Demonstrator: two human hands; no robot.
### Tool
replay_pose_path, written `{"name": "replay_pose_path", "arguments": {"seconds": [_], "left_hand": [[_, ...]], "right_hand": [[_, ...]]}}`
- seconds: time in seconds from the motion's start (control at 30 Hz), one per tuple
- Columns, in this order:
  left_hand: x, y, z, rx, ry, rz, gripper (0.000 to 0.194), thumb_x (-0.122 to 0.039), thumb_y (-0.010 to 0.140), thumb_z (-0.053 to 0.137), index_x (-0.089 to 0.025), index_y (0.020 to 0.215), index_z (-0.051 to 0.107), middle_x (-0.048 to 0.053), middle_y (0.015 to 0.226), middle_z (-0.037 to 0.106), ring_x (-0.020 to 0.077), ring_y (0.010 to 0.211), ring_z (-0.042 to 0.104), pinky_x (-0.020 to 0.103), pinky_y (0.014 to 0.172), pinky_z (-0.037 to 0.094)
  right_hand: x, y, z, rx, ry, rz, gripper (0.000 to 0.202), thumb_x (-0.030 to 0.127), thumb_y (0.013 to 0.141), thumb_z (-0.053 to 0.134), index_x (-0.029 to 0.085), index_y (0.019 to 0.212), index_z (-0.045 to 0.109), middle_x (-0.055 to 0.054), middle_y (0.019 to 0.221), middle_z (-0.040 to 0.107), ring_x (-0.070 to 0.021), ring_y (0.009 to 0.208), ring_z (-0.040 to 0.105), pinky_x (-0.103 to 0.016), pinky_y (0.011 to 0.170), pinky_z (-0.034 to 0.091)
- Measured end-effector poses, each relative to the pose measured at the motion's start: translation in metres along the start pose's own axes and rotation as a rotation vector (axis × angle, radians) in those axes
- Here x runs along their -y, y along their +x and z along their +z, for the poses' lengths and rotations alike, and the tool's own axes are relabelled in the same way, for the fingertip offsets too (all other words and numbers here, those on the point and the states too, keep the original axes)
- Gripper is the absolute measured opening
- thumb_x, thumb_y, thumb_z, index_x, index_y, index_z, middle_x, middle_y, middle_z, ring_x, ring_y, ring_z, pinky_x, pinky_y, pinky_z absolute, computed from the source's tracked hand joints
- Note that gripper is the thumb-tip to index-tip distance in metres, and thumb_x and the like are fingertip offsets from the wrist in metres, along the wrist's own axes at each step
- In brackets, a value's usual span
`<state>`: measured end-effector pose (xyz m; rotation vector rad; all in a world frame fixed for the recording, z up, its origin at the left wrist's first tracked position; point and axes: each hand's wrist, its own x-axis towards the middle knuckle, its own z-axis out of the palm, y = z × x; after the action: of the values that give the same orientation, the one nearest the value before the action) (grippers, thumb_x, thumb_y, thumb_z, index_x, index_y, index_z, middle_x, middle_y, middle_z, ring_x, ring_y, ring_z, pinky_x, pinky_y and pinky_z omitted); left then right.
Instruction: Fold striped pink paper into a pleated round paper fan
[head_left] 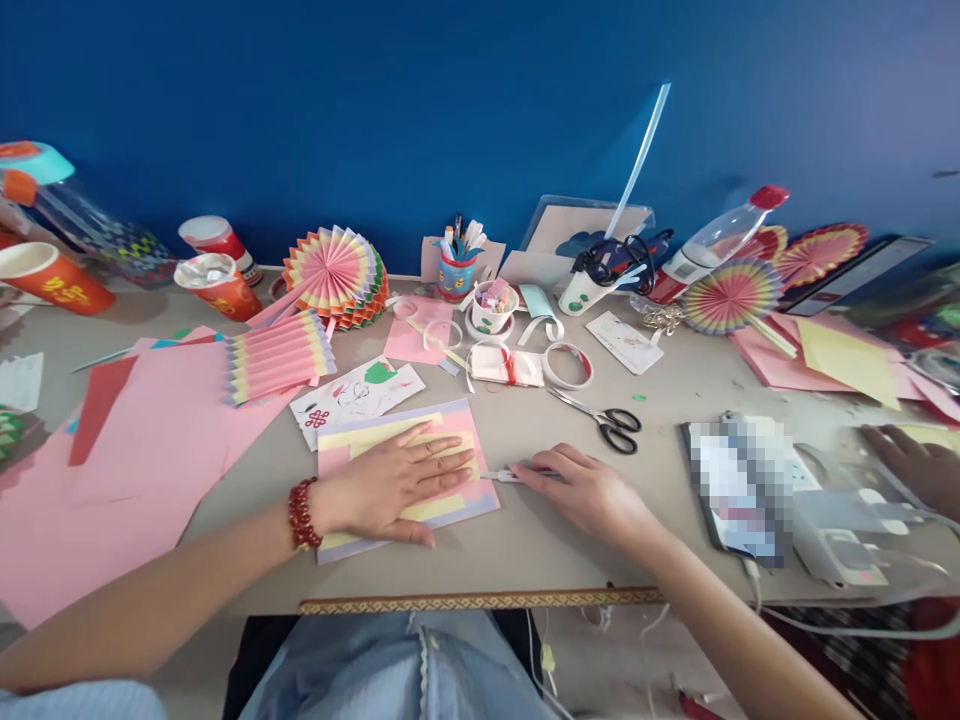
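Pink-and-yellow paper [450, 507] lies beneath the left hand [390, 485], outspread and flat, seemingly to steady it while the right hand [589, 488] grips a slim white tool [505, 476] at the paper's edge.

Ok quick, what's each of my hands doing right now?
Left hand: open, flat on the striped paper.
Right hand: closed, holding a slim white tool by the paper's right edge.

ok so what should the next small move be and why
Probably ease the slim white tool leftward along the striped paper: the right hand grips it with its tip at the paper's right edge, and the left hand lies spread flat over the paper, which should steady it.
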<state>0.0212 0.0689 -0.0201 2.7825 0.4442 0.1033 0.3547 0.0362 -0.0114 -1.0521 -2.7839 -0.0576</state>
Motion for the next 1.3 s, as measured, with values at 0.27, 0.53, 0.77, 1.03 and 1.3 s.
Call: {"name": "replay_pose_path", "arguments": {"seconds": [0.27, 0.53, 0.77, 1.03, 1.3], "left_hand": [[0.000, -0.001, 0.002, -0.057, -0.039, 0.013, 0.087, -0.070, 0.091, 0.039, -0.023, 0.158, 0.010, 0.008, 0.160, 0.030, 0.0285, 0.150, 0.022, 0.054, 0.123, 0.000], [-0.002, 0.000, -0.002, -0.019, -0.055, -0.015, 0.090, -0.074, 0.090, 0.036, -0.022, 0.158, 0.008, 0.008, 0.161, 0.026, 0.0284, 0.151, 0.019, 0.055, 0.122, -0.006], [-0.001, 0.000, -0.001, 0.012, -0.057, -0.021, 0.090, -0.076, 0.090, 0.030, -0.022, 0.158, 0.007, 0.007, 0.162, 0.022, 0.0284, 0.151, 0.016, 0.055, 0.122, -0.008], [0.000, -0.001, 0.000, -0.039, -0.038, -0.001, 0.091, -0.073, 0.090, 0.036, -0.021, 0.158, 0.006, 0.008, 0.162, 0.024, 0.0289, 0.151, 0.019, 0.056, 0.123, -0.001], [0.000, -0.001, 0.002, -0.041, -0.040, -0.008, 0.089, -0.072, 0.090, 0.038, -0.023, 0.158, 0.008, 0.008, 0.162, 0.025, 0.0303, 0.150, 0.020, 0.058, 0.122, 0.000]], "right_hand": [[-0.008, 0.005, -0.003, 0.041, 0.002, -0.046, 0.041, 0.009, 0.098, 0.043, 0.028, 0.129, 0.062, -0.003, 0.097, 0.069, -0.0168, 0.086, 0.063, -0.027, 0.075, 0.052], [-0.009, 0.014, -0.002, 0.037, 0.029, -0.107, 0.045, 0.003, 0.095, 0.038, 0.024, 0.127, 0.061, -0.004, 0.104, 0.069, -0.0180, 0.090, 0.063, -0.027, 0.075, 0.052], [-0.008, 0.016, -0.003, 0.055, 0.045, -0.125, 0.048, 0.002, 0.091, 0.041, 0.025, 0.129, 0.060, -0.004, 0.107, 0.069, -0.0183, 0.091, 0.063, -0.027, 0.073, 0.053], [-0.006, 0.016, -0.005, 0.083, 0.031, -0.126, 0.045, 0.004, 0.091, 0.043, 0.024, 0.128, 0.060, -0.006, 0.107, 0.069, -0.0196, 0.091, 0.062, -0.028, 0.071, 0.054], [-0.002, 0.019, -0.007, 0.065, 0.034, -0.111, 0.044, 0.004, 0.093, 0.042, 0.026, 0.126, 0.061, -0.004, 0.104, 0.069, -0.0187, 0.090, 0.062, -0.028, 0.072, 0.051]]}}
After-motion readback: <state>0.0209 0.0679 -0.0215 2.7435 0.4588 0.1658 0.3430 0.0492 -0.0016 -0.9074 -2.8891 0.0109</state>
